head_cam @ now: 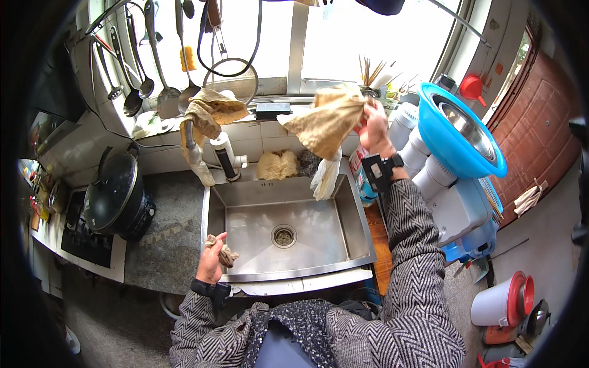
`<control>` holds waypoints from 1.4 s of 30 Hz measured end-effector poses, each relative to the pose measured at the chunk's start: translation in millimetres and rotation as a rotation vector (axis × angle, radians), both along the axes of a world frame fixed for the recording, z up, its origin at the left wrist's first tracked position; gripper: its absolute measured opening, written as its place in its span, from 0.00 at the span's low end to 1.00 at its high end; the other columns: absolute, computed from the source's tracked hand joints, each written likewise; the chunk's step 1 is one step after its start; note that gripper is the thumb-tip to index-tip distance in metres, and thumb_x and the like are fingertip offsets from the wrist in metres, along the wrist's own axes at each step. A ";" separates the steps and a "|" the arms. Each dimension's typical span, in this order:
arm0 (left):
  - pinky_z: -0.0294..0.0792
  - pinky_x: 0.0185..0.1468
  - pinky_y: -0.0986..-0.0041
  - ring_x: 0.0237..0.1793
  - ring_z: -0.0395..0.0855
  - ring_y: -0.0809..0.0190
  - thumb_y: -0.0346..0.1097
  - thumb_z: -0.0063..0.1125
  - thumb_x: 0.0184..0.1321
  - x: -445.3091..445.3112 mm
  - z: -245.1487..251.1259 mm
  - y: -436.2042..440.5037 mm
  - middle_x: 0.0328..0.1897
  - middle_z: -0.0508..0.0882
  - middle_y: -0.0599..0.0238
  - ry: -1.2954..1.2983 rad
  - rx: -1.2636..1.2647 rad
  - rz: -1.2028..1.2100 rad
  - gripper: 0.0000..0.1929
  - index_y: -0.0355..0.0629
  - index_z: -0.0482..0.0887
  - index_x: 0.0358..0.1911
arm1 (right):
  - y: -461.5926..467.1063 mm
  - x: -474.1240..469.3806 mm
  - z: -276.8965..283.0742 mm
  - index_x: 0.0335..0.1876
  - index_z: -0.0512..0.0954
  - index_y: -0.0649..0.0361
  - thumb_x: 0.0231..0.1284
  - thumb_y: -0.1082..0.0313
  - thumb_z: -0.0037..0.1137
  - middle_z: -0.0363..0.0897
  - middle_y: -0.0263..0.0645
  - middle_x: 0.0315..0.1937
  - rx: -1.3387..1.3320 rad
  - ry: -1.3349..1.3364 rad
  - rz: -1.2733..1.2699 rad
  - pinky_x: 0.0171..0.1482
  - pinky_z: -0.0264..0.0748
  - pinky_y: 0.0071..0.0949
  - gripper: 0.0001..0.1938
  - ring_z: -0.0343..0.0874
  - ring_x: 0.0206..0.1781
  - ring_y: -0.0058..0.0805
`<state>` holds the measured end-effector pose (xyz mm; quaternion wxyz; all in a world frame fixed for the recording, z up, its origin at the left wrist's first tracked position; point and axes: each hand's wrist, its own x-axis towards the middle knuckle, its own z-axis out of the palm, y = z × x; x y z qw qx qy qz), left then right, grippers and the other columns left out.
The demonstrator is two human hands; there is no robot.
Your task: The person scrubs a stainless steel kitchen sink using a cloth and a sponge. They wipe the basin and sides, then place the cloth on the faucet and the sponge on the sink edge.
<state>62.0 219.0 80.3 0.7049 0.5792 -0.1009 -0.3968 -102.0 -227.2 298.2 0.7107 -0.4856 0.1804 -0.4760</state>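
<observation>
My right hand (375,131) grips one edge of a tan cloth (329,119), raised beyond the sink's back right corner near the windowsill. My left hand (211,262) is closed around a small, crumpled brown rag (228,256) over the front left rim. Between them lies the stainless-steel sink (285,214), with a drain strainer (284,236) in its floor. A whitish plastic bag (326,179) hangs below the tan cloth at the back right of the sink. Another yellowish-brown cloth (207,112) is draped over a bent pipe left of the black-and-white faucet (225,156).
A lidded black pot (112,198) stands on the left. Fibrous scrubbers (277,165) rest behind the sink. Ladles and spatulas (168,99) hang before the window. To the right, a blue basin (425,124) with a metal bowl (467,124) sits above white containers (435,175).
</observation>
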 end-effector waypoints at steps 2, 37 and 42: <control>0.72 0.45 0.73 0.39 0.76 0.69 0.40 0.43 0.72 3.6 -4.5 3.9 0.40 0.77 0.72 -0.065 0.030 -0.006 0.18 0.42 0.74 0.60 | -9.2 -10.0 -38.6 0.56 0.65 0.57 0.67 0.69 0.38 0.75 0.38 0.50 0.110 0.039 -0.091 0.47 0.79 0.45 0.14 0.78 0.48 0.34; 0.67 0.63 0.59 0.58 0.76 0.57 0.39 0.50 0.68 -86.6 52.4 -144.7 0.59 0.77 0.59 0.346 -0.134 -0.444 0.20 0.44 0.68 0.61 | 180.2 -146.8 -260.2 0.40 0.72 0.60 0.60 0.67 0.57 0.76 0.33 0.31 -0.200 0.832 0.087 0.40 0.73 0.24 0.08 0.75 0.36 0.22; 0.61 0.66 0.54 0.64 0.70 0.54 0.49 0.41 0.71 -134.7 71.5 -158.3 0.65 0.73 0.58 0.437 -0.179 -0.503 0.25 0.45 0.64 0.66 | 178.4 -168.5 -247.4 0.53 0.73 0.58 0.65 0.57 0.55 0.79 0.39 0.47 0.053 0.558 0.065 0.53 0.74 0.33 0.17 0.78 0.51 0.35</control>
